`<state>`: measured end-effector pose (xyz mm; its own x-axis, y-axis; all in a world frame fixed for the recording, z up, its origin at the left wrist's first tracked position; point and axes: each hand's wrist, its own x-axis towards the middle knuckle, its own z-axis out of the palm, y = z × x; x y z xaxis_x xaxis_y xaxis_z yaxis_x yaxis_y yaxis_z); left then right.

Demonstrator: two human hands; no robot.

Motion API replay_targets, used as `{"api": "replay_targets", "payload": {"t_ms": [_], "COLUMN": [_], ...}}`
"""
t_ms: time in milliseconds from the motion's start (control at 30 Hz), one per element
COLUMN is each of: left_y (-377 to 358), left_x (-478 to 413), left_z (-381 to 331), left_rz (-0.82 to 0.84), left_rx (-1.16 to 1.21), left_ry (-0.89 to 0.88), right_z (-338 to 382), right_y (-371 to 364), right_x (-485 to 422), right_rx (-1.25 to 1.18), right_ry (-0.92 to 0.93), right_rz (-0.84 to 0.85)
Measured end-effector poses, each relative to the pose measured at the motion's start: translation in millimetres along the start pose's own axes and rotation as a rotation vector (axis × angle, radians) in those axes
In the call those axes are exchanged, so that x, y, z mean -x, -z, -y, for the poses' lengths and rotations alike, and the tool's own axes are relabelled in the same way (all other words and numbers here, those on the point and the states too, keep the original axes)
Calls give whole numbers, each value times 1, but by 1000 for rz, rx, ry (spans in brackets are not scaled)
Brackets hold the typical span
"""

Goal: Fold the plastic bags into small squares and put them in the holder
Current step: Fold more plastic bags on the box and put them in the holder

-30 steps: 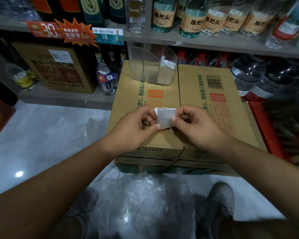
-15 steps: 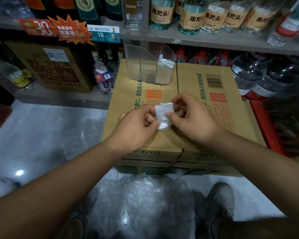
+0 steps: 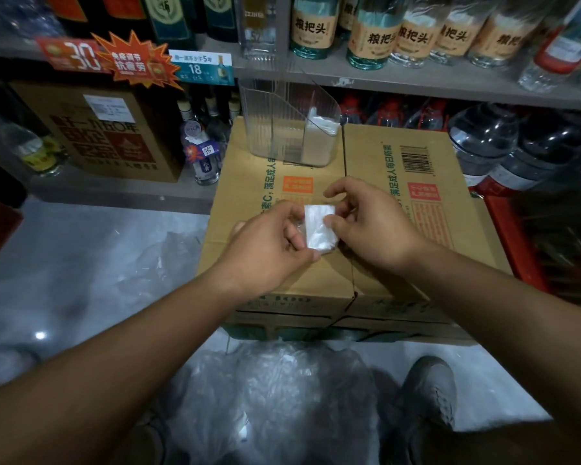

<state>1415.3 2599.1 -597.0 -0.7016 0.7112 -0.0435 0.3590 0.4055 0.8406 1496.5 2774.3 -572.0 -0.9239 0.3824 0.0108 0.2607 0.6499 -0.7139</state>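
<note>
Turned since the earlier frames, the bag now stands taller than wide and slightly tilted, where it lay wide before; the right index finger has lifted clear. Nearest, a pile of loose bags lies on the floor beside a shoe, so much folding appears left. Above the box, the left grip pinches the bag's left edge and the right grip pinches its right edge with the thumb. This bag looks folded small enough to place. Farther back, the holder stands on the box, with folded squares already in its right compartment.
</note>
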Motion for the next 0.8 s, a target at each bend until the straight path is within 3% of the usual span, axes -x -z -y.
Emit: {"api": "replay_targets", "payload": {"t_ms": [367, 567, 800], "left_y": [10, 12, 4], "left_x": [23, 44, 58], "left_z": [2, 7, 13], "left_rz": [50, 98, 13], "left_rx": [-295, -411, -506], "left_ry": [-242, -287, -355], "right_z": [0, 11, 14], "right_y": [1, -1, -7], "right_x": [9, 29, 48], "right_rx": [-72, -114, 110], "right_ry": [-121, -173, 4], "right_rz": [114, 226, 120]}}
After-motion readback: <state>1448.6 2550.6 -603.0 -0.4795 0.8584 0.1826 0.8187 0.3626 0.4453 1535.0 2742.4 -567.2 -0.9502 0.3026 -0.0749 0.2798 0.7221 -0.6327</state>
